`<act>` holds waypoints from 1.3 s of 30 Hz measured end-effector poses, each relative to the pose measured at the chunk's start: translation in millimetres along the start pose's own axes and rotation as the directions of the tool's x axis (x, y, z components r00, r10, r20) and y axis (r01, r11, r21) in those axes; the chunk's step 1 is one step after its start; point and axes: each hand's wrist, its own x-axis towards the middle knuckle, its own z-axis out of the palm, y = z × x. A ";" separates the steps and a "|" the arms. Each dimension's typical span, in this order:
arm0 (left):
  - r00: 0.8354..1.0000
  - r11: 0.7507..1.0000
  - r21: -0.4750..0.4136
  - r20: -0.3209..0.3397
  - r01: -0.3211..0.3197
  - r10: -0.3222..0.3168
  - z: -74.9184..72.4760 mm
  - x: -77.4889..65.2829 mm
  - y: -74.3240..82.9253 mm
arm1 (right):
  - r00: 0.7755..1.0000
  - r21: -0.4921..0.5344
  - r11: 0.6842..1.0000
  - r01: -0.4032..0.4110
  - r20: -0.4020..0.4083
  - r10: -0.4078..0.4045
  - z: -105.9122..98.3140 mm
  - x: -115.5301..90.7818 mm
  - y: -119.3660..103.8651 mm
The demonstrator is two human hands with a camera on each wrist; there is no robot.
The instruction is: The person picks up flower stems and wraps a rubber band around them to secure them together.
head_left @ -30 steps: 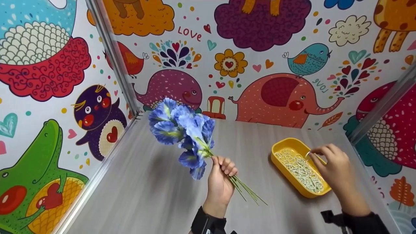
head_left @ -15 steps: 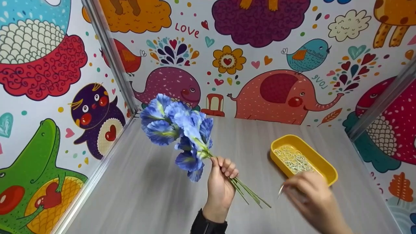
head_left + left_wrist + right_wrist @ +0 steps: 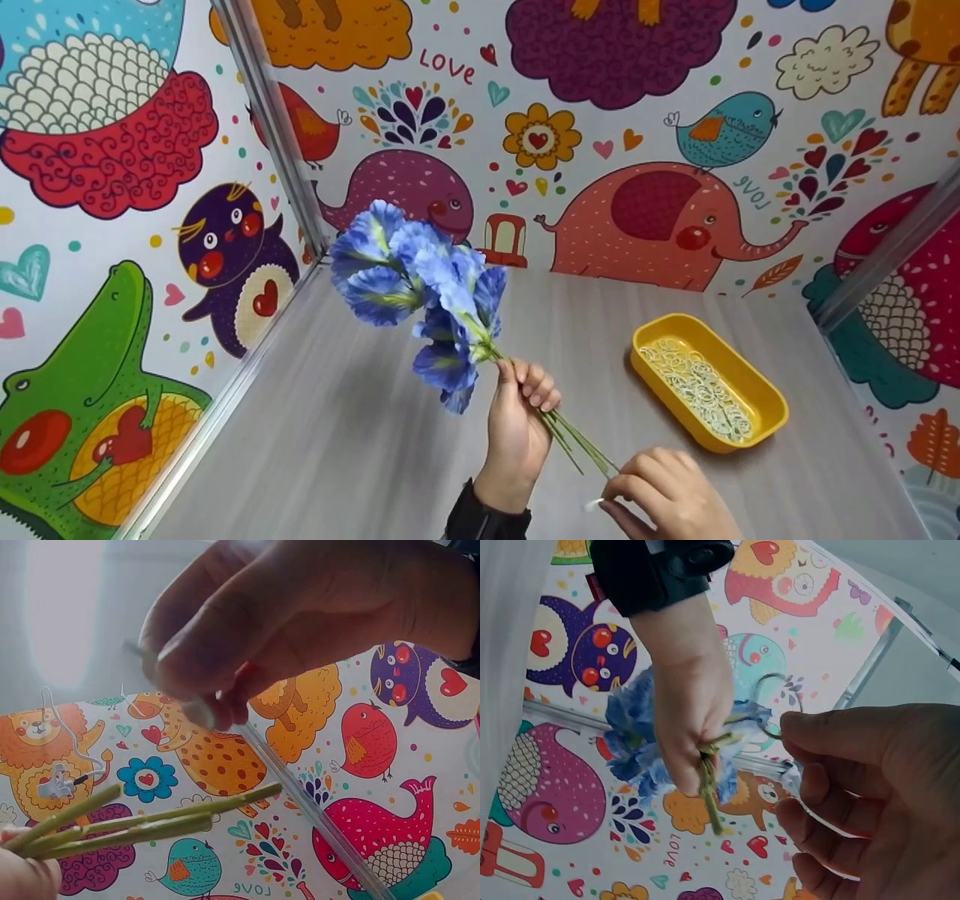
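Observation:
My left hand (image 3: 521, 427) grips a bunch of blue irises (image 3: 420, 277), which look artificial, by their thin green stems (image 3: 568, 433). The blooms point up and left, the stem ends down and right. Close to those ends, my right hand (image 3: 667, 495) pinches a thin pale rubber band (image 3: 592, 505). In the right wrist view the band (image 3: 771, 676) hangs as a loop from thumb and finger, beside the left hand (image 3: 694, 705). The left wrist view has the right hand (image 3: 255, 622) above several cut stems (image 3: 135, 829). Whether band and stems touch, I cannot tell.
A yellow plastic tray (image 3: 772, 401) with many pale rubber bands (image 3: 697, 386) stands on the grey tabletop (image 3: 352, 465) at the right. Walls with printed cartoon animals (image 3: 637, 232) enclose the table at the back and sides, joined by metal corner posts (image 3: 274, 127).
My right hand has come out of the yellow tray with a rubber band and moved left and down to the stem ends. The left hand keeps its hold on the irises, almost still.

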 end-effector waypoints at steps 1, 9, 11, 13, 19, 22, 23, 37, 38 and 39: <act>1.000 1.000 -0.001 0.002 -0.001 0.001 1.0 0.6 -0.1 | 1.000 0.004 1.000 0.019 -0.006 -0.019 2.2 0.4 1.3; 1.000 1.000 -0.005 -0.011 0.029 -0.029 7.4 0.5 -1.7 | 1.000 -0.032 0.999 -0.011 0.003 0.011 7.9 7.2 5.3; 0.999 0.999 -0.007 -0.010 0.041 -0.041 8.7 -0.1 -2.4 | 1.000 -0.043 0.999 -0.003 -0.013 0.003 8.2 10.3 7.2; 0.999 0.999 -0.011 -0.007 0.052 -0.052 10.0 -0.6 -3.2 | 0.999 -0.046 0.999 0.009 -0.038 -0.011 8.7 13.8 9.5; 0.997 0.997 -0.013 -0.011 0.078 -0.078 11.7 -2.6 -5.5 | 0.998 -0.048 0.999 0.015 -0.065 -0.018 9.9 22.0 13.1; 0.996 0.996 -0.011 -0.028 0.088 -0.088 11.2 -3.3 -7.1 | 0.998 -0.045 0.999 -0.006 -0.059 0.003 11.0 24.3 13.6; 0.995 0.996 -0.009 -0.035 0.089 -0.089 11.2 -3.5 -7.8 | 0.998 -0.044 0.999 -0.006 -0.063 0.003 11.7 25.1 14.3; 0.992 0.995 0.030 -0.082 0.098 -0.095 11.7 -3.8 -17.1 | 1.000 -0.067 0.998 0.007 -0.029 -0.009 17.0 39.9 24.2; 0.992 0.995 0.037 -0.084 0.097 -0.094 11.7 -3.9 -17.5 | 0.999 -0.065 0.998 0.020 -0.039 -0.023 17.9 41.3 25.3; 0.992 0.994 0.044 -0.084 0.097 -0.093 11.6 -4.0 -18.0 | 0.998 -0.065 0.997 0.033 -0.047 -0.036 18.6 42.6 26.3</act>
